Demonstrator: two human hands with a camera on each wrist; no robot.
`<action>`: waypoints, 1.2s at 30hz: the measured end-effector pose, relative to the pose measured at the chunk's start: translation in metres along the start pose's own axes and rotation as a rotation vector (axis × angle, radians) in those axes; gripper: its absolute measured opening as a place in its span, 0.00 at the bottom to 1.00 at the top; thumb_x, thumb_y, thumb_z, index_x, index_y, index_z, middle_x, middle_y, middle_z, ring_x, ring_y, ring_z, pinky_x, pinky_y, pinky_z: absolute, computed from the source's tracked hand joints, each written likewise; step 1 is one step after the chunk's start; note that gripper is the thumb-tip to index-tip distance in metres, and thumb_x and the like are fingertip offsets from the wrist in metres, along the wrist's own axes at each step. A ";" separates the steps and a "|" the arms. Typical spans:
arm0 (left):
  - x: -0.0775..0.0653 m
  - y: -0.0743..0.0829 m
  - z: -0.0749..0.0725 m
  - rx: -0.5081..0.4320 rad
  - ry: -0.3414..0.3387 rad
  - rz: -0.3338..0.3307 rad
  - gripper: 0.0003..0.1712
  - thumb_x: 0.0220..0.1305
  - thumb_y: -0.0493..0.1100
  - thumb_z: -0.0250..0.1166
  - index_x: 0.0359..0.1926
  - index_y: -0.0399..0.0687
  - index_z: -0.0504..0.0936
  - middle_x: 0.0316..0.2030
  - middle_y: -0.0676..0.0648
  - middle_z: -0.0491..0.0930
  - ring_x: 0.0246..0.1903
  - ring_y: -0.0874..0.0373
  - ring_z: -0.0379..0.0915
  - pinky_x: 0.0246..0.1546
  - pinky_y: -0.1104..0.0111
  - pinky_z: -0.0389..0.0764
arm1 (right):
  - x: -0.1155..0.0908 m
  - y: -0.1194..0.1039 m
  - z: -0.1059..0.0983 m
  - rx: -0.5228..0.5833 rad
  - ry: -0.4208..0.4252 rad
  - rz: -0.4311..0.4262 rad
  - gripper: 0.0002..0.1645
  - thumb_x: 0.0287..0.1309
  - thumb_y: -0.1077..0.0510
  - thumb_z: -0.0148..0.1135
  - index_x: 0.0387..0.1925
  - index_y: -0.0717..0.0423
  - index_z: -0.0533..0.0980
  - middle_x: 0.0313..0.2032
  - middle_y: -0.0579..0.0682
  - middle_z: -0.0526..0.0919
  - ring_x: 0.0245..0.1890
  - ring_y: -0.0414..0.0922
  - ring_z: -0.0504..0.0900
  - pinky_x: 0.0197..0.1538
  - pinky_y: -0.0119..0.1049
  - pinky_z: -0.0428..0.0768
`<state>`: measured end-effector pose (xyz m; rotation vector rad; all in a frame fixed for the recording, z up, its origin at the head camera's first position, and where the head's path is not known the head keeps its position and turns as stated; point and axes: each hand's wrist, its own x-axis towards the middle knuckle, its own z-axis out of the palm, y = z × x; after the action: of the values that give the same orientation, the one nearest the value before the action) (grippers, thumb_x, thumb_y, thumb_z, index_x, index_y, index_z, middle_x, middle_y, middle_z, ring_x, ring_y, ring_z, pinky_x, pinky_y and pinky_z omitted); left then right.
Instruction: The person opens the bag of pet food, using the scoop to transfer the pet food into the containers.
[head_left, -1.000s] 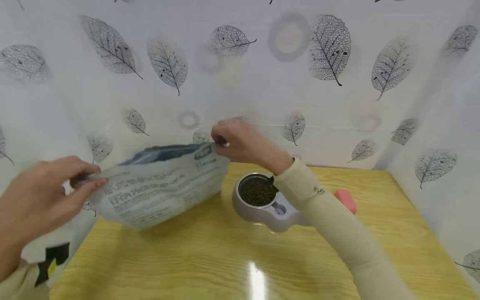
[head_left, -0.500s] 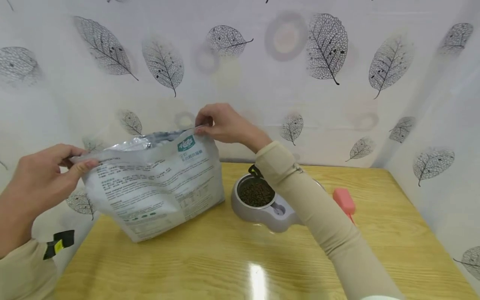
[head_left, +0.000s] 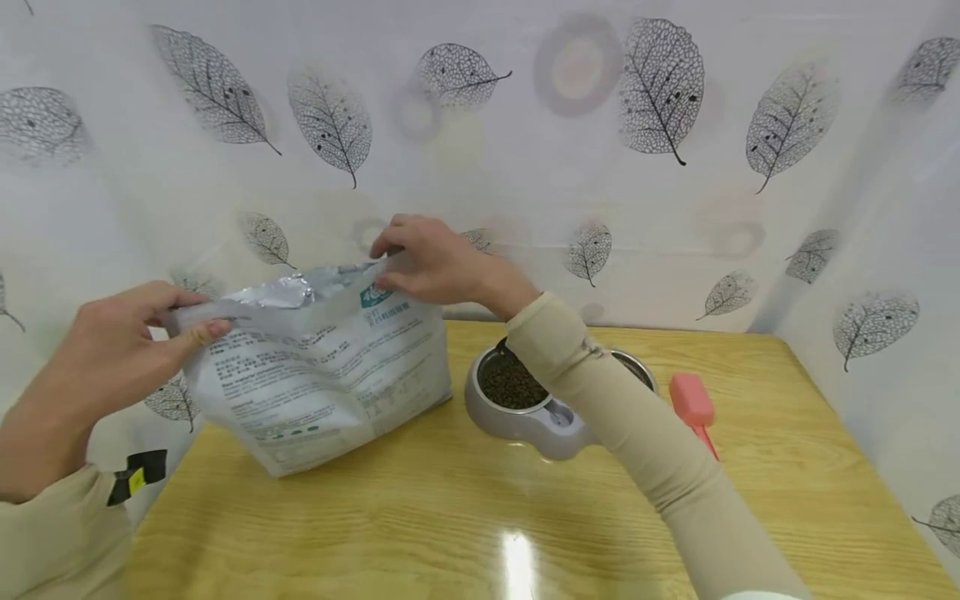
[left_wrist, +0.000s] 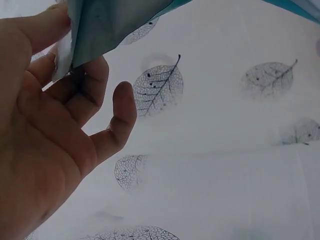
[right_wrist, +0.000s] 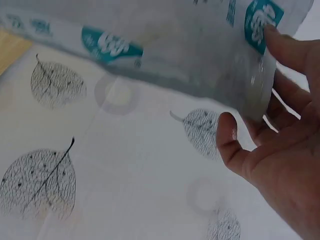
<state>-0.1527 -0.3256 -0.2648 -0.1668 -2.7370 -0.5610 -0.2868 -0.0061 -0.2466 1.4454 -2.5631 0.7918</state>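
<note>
A white printed pet food bag [head_left: 322,375] stands on the left of the table, leaning a little, its silvery upper edge crumpled. My left hand [head_left: 123,358] pinches the bag's top left corner between thumb and fingers. At the top right corner, by the green logo, my right hand [head_left: 442,262] pinches the edge, thumb in front. In the left wrist view the bag's edge [left_wrist: 115,25] runs between thumb and index finger, with the little finger free. The right wrist view shows the bag's side [right_wrist: 175,55] with teal labels, fingers behind it.
A grey double pet bowl [head_left: 517,421] stands right of the bag, partly hidden by my right sleeve. Brown kibble [head_left: 512,379] fills its left metal bowl. Further right lies a pink scoop [head_left: 692,400]. A leaf-print sheet [head_left: 525,167] hangs behind the wooden table [head_left: 450,517].
The bag has swung from tilted to more upright, its printed face now in fuller view. My right hand has moved left with the corner. In the last half second both hands shift only slightly.
</note>
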 end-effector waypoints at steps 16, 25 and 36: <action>-0.005 -0.004 0.001 0.067 0.157 0.196 0.10 0.55 0.25 0.73 0.29 0.35 0.79 0.32 0.34 0.82 0.31 0.92 0.55 0.20 0.82 0.62 | 0.001 0.002 0.015 0.089 0.168 0.068 0.05 0.64 0.62 0.69 0.32 0.61 0.82 0.32 0.52 0.85 0.30 0.42 0.79 0.35 0.28 0.76; 0.008 0.021 0.004 0.045 -0.016 0.051 0.21 0.65 0.46 0.73 0.52 0.35 0.83 0.49 0.31 0.83 0.45 0.38 0.76 0.41 0.58 0.72 | -0.004 -0.005 0.011 -0.062 0.099 0.106 0.10 0.67 0.55 0.68 0.45 0.56 0.85 0.40 0.49 0.83 0.42 0.43 0.79 0.47 0.33 0.77; 0.004 0.021 0.011 0.077 0.163 0.246 0.08 0.55 0.28 0.75 0.29 0.37 0.81 0.28 0.40 0.82 0.21 0.71 0.64 0.25 0.77 0.64 | 0.003 -0.012 0.016 0.048 0.102 0.069 0.07 0.63 0.58 0.71 0.37 0.59 0.85 0.36 0.49 0.85 0.38 0.42 0.79 0.42 0.28 0.78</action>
<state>-0.1557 -0.3014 -0.2657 -0.4133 -2.5259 -0.3823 -0.2759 -0.0213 -0.2548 1.2997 -2.5460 0.9176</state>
